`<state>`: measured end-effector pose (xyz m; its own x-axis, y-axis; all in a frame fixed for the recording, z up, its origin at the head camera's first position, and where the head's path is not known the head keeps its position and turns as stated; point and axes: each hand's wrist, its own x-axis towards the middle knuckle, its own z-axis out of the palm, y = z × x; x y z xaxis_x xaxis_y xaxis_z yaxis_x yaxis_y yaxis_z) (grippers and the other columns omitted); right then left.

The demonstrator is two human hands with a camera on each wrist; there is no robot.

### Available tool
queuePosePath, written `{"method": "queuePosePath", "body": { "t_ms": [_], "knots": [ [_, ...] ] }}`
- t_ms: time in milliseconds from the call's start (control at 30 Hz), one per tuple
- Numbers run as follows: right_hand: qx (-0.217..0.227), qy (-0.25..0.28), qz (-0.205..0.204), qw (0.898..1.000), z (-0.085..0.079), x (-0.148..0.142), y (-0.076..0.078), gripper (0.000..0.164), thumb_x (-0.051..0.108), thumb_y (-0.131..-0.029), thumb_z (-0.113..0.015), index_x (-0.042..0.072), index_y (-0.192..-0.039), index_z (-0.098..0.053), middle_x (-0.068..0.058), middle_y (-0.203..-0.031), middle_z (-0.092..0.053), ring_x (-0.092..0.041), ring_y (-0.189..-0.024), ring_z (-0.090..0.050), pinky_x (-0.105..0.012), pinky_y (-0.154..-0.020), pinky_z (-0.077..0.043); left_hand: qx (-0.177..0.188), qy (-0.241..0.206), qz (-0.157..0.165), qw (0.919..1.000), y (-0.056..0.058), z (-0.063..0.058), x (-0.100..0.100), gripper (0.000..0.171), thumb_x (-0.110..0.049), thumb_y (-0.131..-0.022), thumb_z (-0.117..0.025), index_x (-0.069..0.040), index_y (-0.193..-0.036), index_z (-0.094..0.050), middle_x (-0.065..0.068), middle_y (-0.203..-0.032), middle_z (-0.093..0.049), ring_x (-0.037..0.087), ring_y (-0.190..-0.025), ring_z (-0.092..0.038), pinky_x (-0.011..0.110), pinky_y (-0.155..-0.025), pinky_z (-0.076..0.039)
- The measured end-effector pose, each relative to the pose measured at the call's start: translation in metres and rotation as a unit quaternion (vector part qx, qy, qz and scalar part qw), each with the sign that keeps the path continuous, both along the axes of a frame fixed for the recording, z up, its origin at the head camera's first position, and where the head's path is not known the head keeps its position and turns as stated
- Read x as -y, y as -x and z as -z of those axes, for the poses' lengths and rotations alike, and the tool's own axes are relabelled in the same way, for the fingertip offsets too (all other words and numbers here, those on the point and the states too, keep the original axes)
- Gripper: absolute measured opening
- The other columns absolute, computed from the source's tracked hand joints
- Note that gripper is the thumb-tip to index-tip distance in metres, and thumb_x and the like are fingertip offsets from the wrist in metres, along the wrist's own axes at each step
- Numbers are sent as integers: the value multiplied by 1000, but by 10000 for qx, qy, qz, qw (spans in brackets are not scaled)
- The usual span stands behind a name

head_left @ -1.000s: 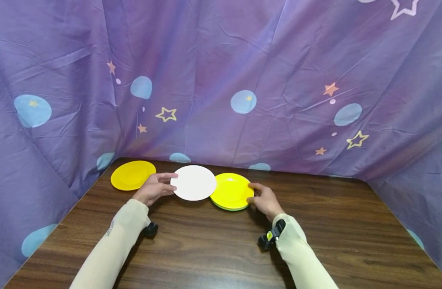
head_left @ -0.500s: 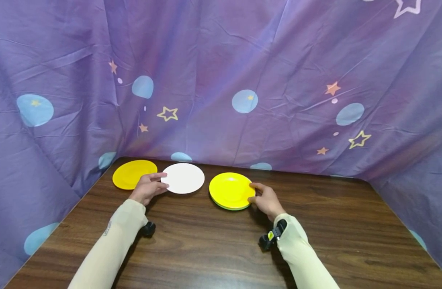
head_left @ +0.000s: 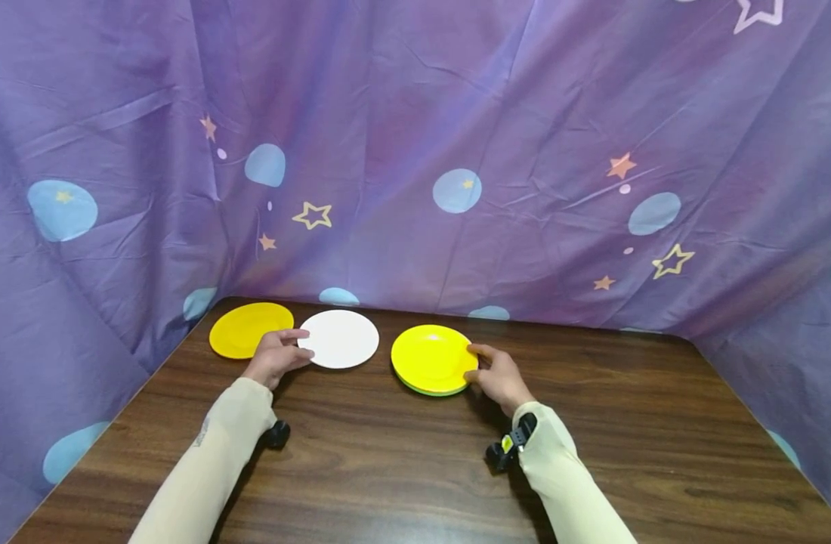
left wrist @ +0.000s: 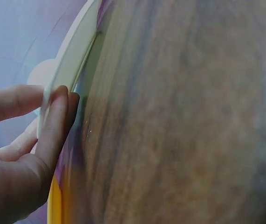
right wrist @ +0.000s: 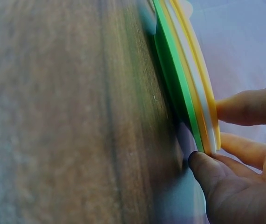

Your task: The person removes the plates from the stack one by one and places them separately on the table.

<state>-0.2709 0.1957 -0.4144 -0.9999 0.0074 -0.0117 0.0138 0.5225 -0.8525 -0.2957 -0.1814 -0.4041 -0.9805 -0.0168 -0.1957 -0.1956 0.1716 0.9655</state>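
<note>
Between thumb and fingers, my left hand (head_left: 278, 357) pinches the left rim of a white plate (head_left: 338, 339). In the left wrist view, that white plate (left wrist: 72, 51) appears edge-on, the thumb on one face and fingers on the other. My right hand (head_left: 500, 375) grips the right edge of a stack of plates (head_left: 433, 359), whose top one is yellow. Seen from the right wrist, the stack (right wrist: 188, 79) shows green, yellow and white rims under the top yellow one; the thumb lies at the green rim. Another yellow plate (head_left: 245, 329) lies at the far left, partly behind my left hand.
The brown wooden table (head_left: 388, 468) carries all the plates near its back edge. A purple curtain (head_left: 415, 113) with stars and blue dots hangs behind it and along both sides. A black wrist camera (head_left: 500, 453) sits on the right wrist.
My left hand has carried the white plate leftward, away from the stack, opening a gap between them. The right hand keeps its grip in nearly the same place.
</note>
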Motion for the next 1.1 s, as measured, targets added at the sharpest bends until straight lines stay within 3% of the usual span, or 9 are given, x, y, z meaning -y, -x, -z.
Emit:
{"method": "queuePosePath", "body": {
  "t_ms": [133,267,433,500,700,867,1100],
  "knots": [
    [-78,47,-34,10000,1,0,1,64,-5,-78,-67,-5,-140,-54,-26,-141,-57,-21,-90,-61,-21,-67,-48,-197,438,38,9988,-1,-2,-1,54,9,-86,-66,15,-137,-49,34,-133,-46,8,-72,-62,23,-75,-60],
    [-49,63,-43,10000,0,0,1,63,-5,-78,-67,-5,-140,-53,-27,-141,-56,-19,-87,-61,-21,-65,-48,-213,739,35,9970,-1,-4,-1,53,8,-85,-67,15,-135,-50,31,-130,-48,8,-72,-62,28,-77,-61],
    [-10,45,1,10000,0,1,1,63,-6,-79,-67,-4,-140,-53,-26,-143,-56,-22,-92,-62,-20,-67,-48,-231,1072,85,9939,-1,-6,1,51,6,-85,-69,13,-132,-53,26,-121,-48,21,-89,-63,29,-79,-61],
    [-11,23,11,10000,0,0,0,63,-6,-79,-67,-4,-140,-53,-26,-143,-55,-24,-96,-62,-20,-68,-48,-263,1146,99,9930,-2,-6,1,49,6,-84,-70,13,-131,-55,23,-116,-48,25,-94,-60,29,-79,-61],
    [22,-24,16,10000,-1,0,-2,63,-5,-80,-68,-4,-141,-53,-26,-144,-55,-27,-101,-61,-20,-69,-48,-301,1021,152,9942,-3,-6,0,46,5,-85,-69,14,-128,-55,25,-117,-51,16,-82,-62,26,-77,-61],
    [33,-106,-4,9999,-3,1,-3,63,-3,-80,-69,-3,-141,-54,-25,-146,-53,-30,-116,-56,-23,-83,-49,-270,974,125,9948,-3,-8,0,46,3,-85,-69,15,-127,-55,30,-124,-52,11,-75,-64,25,-74,-61],
    [57,-170,14,9998,-3,1,-2,63,-2,-81,-68,-1,-142,-53,-23,-148,-52,-29,-127,-51,-36,-104,-44,-202,1353,-13,9906,-1,-11,-1,45,0,-84,-71,12,-126,-58,35,-135,-50,19,-86,-67,26,-76,-61]
  ]
}}
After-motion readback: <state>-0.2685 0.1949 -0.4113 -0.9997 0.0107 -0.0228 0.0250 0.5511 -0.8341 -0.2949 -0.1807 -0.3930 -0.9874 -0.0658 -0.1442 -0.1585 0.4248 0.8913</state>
